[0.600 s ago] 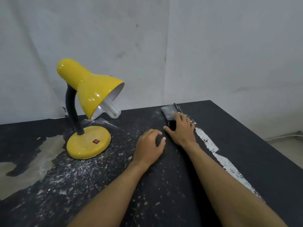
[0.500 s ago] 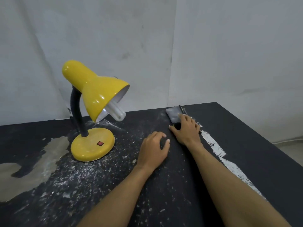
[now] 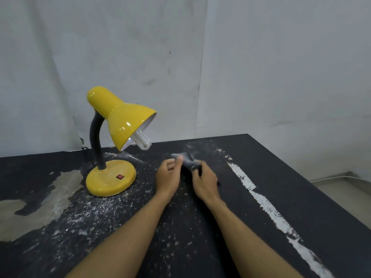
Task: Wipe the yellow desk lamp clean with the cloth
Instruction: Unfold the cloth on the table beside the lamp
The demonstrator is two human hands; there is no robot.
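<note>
Hands: left hand (image 3: 168, 176) and right hand (image 3: 204, 180) both pinching grey cloth (image 3: 185, 158), arms stretched far
Lamp (image 3: 118, 141): left, untouched

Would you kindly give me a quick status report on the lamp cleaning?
Left hand and right hand both gripping the grey cloth. Yellow desk lamp upright, untouched. Nothing between cloth and lamp.

Soft, even, rather dim light; small glare spots shine on the yellow desk lamp (image 3: 128, 117). Motion blur smears both hands and the cloth (image 3: 186, 157). Wide-angle bending shows at the edges.
</note>
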